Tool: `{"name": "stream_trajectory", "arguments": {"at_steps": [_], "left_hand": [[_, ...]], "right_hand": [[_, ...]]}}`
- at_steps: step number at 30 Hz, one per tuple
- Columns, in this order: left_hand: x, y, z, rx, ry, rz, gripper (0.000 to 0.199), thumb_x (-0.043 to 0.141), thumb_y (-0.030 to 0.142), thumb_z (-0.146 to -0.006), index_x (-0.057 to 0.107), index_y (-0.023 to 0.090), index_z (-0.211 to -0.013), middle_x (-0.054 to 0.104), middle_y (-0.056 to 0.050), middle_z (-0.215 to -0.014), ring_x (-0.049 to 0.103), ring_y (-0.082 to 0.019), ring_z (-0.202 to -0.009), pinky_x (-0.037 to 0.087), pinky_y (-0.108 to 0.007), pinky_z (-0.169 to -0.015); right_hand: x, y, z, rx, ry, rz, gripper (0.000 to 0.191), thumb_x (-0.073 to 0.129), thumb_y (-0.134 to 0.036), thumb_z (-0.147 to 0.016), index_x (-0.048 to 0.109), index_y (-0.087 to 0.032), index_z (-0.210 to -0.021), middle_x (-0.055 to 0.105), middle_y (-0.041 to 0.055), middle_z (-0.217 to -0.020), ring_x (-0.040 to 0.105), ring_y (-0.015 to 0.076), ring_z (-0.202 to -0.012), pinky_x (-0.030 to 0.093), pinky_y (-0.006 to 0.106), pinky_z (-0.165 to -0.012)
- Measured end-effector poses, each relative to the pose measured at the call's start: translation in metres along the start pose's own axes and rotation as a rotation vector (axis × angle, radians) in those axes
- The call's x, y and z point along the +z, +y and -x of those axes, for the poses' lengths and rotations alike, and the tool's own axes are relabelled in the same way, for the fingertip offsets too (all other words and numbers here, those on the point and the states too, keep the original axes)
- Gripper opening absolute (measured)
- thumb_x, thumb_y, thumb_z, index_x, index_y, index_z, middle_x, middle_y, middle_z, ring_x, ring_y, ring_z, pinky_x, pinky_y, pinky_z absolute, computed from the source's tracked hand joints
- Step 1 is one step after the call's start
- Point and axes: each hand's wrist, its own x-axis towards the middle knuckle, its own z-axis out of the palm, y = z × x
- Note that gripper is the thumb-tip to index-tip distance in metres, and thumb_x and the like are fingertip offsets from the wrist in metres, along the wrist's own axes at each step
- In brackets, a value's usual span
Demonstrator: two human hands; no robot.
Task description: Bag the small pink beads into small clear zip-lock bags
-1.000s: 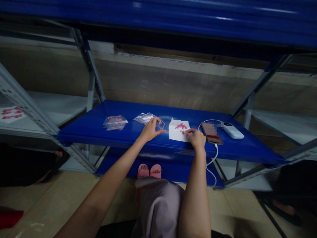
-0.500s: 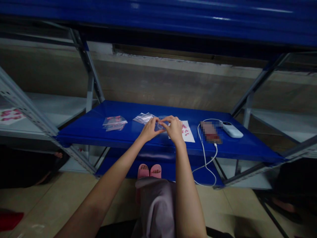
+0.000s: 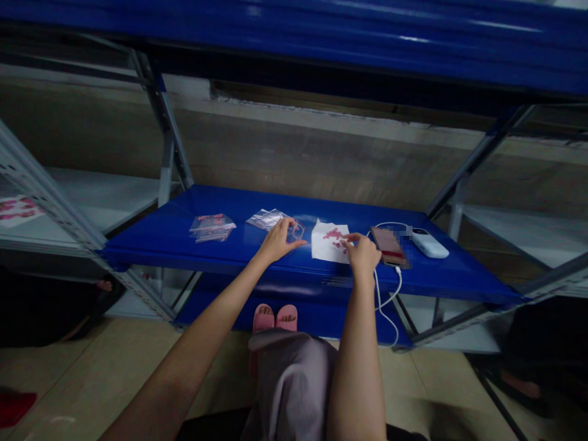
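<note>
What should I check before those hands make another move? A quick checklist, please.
1. Left hand at the clear plastic bag: ok.
2. Bag's mouth held open: cannot tell, too small.
3. Pink pieces available on the white paper: ok, a cluster plus some scattered nearer the front.
4. Pink piece between the right hand's fingers: cannot tell, too small.
5. White cable kept on the blue shelf: not ok, it hangs over the front edge.

This looks like a workshop or storeroom. Perforated metal uprights (image 3: 37, 177) flank the blue shelf (image 3: 156, 236); bare wall (image 3: 294, 159) stands behind it, floor tiles (image 3: 114, 355) below.
</note>
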Motion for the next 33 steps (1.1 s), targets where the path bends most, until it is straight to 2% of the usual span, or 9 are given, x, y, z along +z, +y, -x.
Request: {"name": "stream_trajectory", "arguments": {"at_steps": [2,4,14,17,19,22,26,29,33], "left_hand": [[0.001,-0.001,0.000,0.001,-0.001,-0.005,0.043,0.064,0.045,-0.071,0.041,0.019,-0.098,0.053,-0.007,-0.097,0.054,-0.022,-0.093,0.044,-0.039,-0.083],[0.001,-0.002,0.000,0.003,-0.003,-0.010,0.043,0.063,0.045,-0.072,0.041,0.019,-0.098,0.053,-0.007,-0.097,0.054,-0.022,-0.093,0.044,-0.039,-0.083],[0.001,-0.002,0.001,0.015,0.011,-0.046,0.044,0.063,0.046,-0.072,0.039,0.019,-0.098,0.052,-0.007,-0.097,0.054,-0.022,-0.094,0.044,-0.039,-0.084],[0.001,-0.001,0.001,0.011,0.007,-0.045,0.044,0.063,0.045,-0.072,0.039,0.019,-0.098,0.052,-0.007,-0.097,0.054,-0.022,-0.095,0.044,-0.039,-0.084],[0.000,0.000,0.001,0.006,-0.002,-0.045,0.043,0.063,0.045,-0.072,0.039,0.019,-0.098,0.052,-0.007,-0.097,0.053,-0.022,-0.094,0.044,-0.038,-0.083],[-0.001,0.002,0.001,-0.004,-0.011,-0.047,0.043,0.063,0.045,-0.072,0.039,0.019,-0.098,0.052,-0.007,-0.097,0.053,-0.022,-0.094,0.044,-0.038,-0.083],[-0.001,0.002,0.000,-0.007,-0.014,-0.032,0.043,0.064,0.043,-0.071,0.040,0.020,-0.097,0.052,-0.006,-0.096,0.054,-0.022,-0.093,0.044,-0.038,-0.082],[0.000,0.001,0.000,-0.002,-0.012,-0.014,0.041,0.064,0.041,-0.071,0.040,0.020,-0.098,0.052,-0.006,-0.097,0.053,-0.023,-0.094,0.044,-0.038,-0.083],[0.001,0.001,0.000,-0.002,-0.007,-0.003,0.039,0.064,0.038,-0.072,0.041,0.020,-0.098,0.052,-0.007,-0.097,0.053,-0.023,-0.095,0.044,-0.038,-0.083]], "right_hand": [[0.002,0.014,-0.001,0.113,-0.093,0.063,0.018,0.059,-0.032,-0.075,0.069,-0.024,-0.089,0.067,0.0078,-0.093,0.058,0.0252,-0.093,0.036,0.036,-0.078],[0.005,0.021,0.000,0.133,-0.133,0.081,0.017,0.059,-0.033,-0.074,0.069,-0.026,-0.087,0.068,0.0069,-0.092,0.059,0.0250,-0.093,0.037,0.036,-0.079],[0.016,0.011,0.007,0.018,0.038,0.214,0.020,0.060,-0.029,-0.074,0.070,-0.017,-0.087,0.067,0.0152,-0.089,0.058,0.0290,-0.095,0.036,0.039,-0.078],[0.017,0.013,0.005,0.018,0.079,0.174,0.020,0.058,-0.028,-0.075,0.070,-0.016,-0.086,0.067,0.0159,-0.090,0.057,0.0289,-0.094,0.035,0.038,-0.077],[0.018,0.012,0.001,0.031,0.065,0.057,0.022,0.059,-0.033,-0.075,0.070,-0.018,-0.085,0.067,0.0137,-0.090,0.058,0.0275,-0.091,0.036,0.036,-0.076],[0.016,-0.001,-0.005,0.001,0.007,-0.238,0.026,0.059,-0.042,-0.073,0.070,-0.021,-0.085,0.068,0.0073,-0.088,0.058,0.0224,-0.081,0.036,0.031,-0.072],[0.012,-0.037,0.001,-0.234,-0.028,-0.510,0.023,0.058,-0.041,-0.074,0.070,-0.023,-0.082,0.068,0.0020,-0.090,0.056,0.0157,-0.072,0.036,0.029,-0.074],[0.012,-0.061,0.014,-0.364,0.007,-0.464,0.021,0.056,-0.041,-0.077,0.070,-0.026,-0.078,0.067,0.0017,-0.094,0.054,0.0189,-0.084,0.032,0.033,-0.080],[0.016,-0.072,0.025,-0.373,0.025,-0.334,0.022,0.053,-0.040,-0.080,0.070,-0.026,-0.078,0.066,0.0025,-0.096,0.051,0.0239,-0.096,0.027,0.040,-0.085]]}}
